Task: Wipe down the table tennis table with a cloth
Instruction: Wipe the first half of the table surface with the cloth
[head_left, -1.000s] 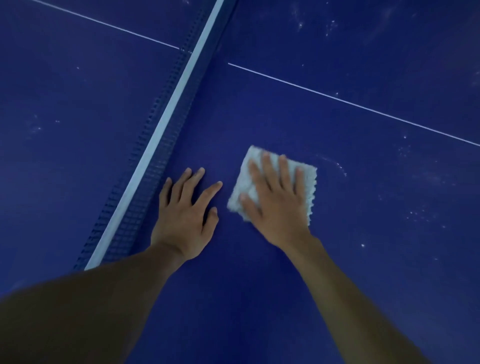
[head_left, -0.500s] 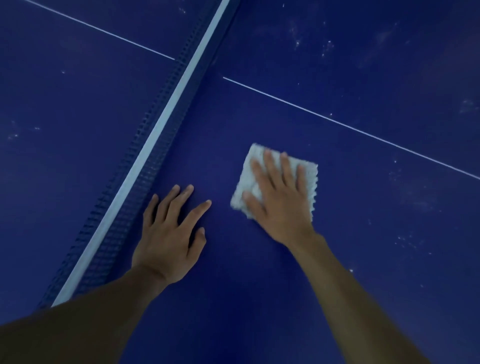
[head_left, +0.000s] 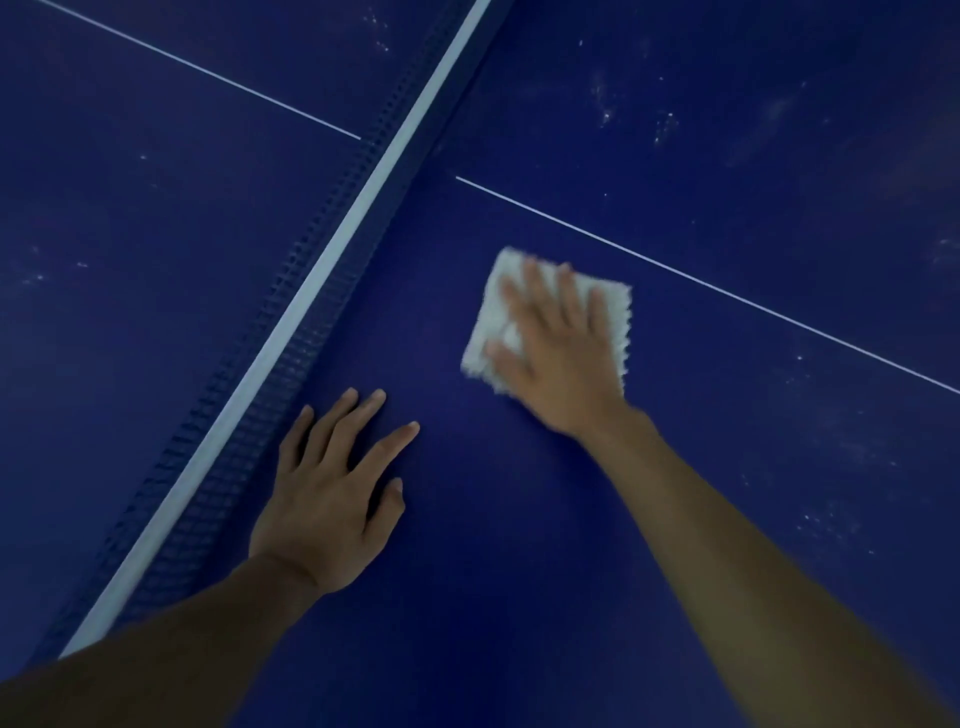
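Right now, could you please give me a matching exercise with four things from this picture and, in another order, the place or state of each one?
Things:
1. white fluffy square cloth
2. left hand
3. right hand
4. blue mesh net with white top band

Places or states:
a. flat on the bare blue table tennis table, beside the net
b. presses down on the cloth, blurred
c. lies under spread fingers
d. crosses the table diagonally

Pairs: 1-c, 2-a, 3-b, 4-d

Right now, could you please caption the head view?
Right hand presses white cloth onto blue table near the net; left hand rests flat.
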